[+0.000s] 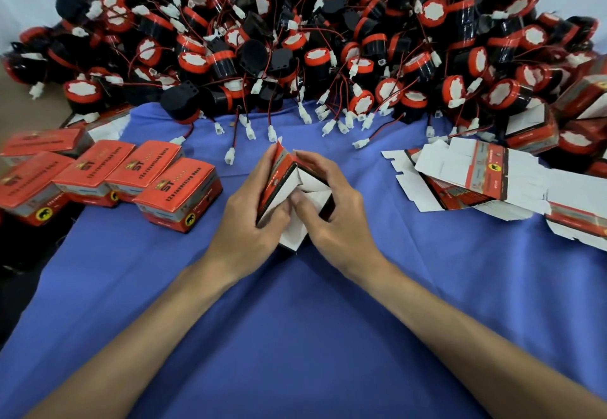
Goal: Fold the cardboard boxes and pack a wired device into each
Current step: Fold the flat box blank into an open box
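Both my hands hold one half-folded red and white cardboard box (289,185) above the blue cloth, its white inner flaps showing towards me. My left hand (253,218) grips the box's left side, thumb pressed on a white flap. My right hand (331,208) grips the right side with fingers curled over the top edge. A big heap of black and red wired devices (312,40) with white plugs fills the back of the table. Flat unfolded boxes (476,182) lie stacked at the right.
Several closed red boxes (177,195) stand in a row at the left on the blue cloth (295,336). Loose wires with white plugs (249,132) trail from the heap onto the cloth just beyond my hands. More boxes lie among the devices at the far right (532,129).
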A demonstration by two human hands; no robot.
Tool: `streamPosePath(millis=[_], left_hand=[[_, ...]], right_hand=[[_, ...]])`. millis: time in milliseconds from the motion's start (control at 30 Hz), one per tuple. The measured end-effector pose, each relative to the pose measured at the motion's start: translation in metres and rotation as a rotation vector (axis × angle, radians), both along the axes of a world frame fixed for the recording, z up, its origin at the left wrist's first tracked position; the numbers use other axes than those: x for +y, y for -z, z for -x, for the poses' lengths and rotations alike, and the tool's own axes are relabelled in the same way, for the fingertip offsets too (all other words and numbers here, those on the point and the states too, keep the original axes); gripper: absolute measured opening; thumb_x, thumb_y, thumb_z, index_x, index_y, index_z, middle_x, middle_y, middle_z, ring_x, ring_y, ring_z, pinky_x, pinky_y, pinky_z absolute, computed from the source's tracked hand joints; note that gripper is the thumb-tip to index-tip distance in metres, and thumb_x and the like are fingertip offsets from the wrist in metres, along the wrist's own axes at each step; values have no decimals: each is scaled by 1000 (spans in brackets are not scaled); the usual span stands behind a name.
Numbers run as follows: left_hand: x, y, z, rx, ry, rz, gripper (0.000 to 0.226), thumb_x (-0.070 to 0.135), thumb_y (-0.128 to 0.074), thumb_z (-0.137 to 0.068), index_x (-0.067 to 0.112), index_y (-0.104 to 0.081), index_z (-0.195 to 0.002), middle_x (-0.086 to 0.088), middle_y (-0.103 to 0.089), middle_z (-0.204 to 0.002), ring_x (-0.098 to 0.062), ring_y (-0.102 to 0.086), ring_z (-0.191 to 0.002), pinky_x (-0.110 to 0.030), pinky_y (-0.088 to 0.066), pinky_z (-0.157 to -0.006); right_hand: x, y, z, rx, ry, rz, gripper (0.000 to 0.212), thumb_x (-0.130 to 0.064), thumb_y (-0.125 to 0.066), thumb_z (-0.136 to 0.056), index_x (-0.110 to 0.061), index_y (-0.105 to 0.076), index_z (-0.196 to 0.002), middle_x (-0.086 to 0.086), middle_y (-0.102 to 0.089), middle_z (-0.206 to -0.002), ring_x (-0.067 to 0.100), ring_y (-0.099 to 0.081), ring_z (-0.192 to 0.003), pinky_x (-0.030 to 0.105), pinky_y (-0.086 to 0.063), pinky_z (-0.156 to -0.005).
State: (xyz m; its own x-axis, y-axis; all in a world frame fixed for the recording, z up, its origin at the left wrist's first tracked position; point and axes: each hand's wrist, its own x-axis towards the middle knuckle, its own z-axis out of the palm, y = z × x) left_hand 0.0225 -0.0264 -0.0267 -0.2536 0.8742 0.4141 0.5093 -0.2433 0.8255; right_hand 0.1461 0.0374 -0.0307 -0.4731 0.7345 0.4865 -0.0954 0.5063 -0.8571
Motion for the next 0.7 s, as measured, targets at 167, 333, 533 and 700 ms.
streamPosePath(millis=[167, 333, 533, 700], left_hand=[[1, 3, 4, 314, -379, -117, 49, 39, -58, -89, 6, -59, -126, -1, -70, -94, -14, -65, -83, -16, -46, -71], [-1, 4, 2, 367, -440, -77, 66, 29, -64, -81, 3, -45, -138, -13, -72, -97, -28, -70, -79, -25, -50, -72], [-5, -4, 0, 259, -366, -138, 80, 44, -47, -70, -1, -51, -136, -1, -68, -73, -8, -58, -74, 0, -37, -75], [-7, -7, 3, 142, -264, -84, 90, 47, -54, -62, 7, -44, -142, 3, -70, -87, -10, -67, -82, -34, -54, -85]], right_hand=[[-2, -2, -3, 59, -53, 112, 51, -12, -63, -83, -14, -47, -132, -8, -60, -119, 14, -62, -100, 26, -50, -86], [-4, -1, -1, -25, 10, -58, 58, -13, -71, -79, -11, -46, -131, 3, -39, -138, 26, -56, -113, 38, -51, -91], [-8, 0, 1, -47, -25, 5, 55, -25, -69, -81, -27, -42, -130, 2, -40, -134, 26, -53, -119, 44, -51, -92], [-9, 0, 1, -1, -118, 56, 57, -22, -71, -80, -35, -41, -127, 5, -41, -136, 27, -55, -118, 42, -52, -90]])
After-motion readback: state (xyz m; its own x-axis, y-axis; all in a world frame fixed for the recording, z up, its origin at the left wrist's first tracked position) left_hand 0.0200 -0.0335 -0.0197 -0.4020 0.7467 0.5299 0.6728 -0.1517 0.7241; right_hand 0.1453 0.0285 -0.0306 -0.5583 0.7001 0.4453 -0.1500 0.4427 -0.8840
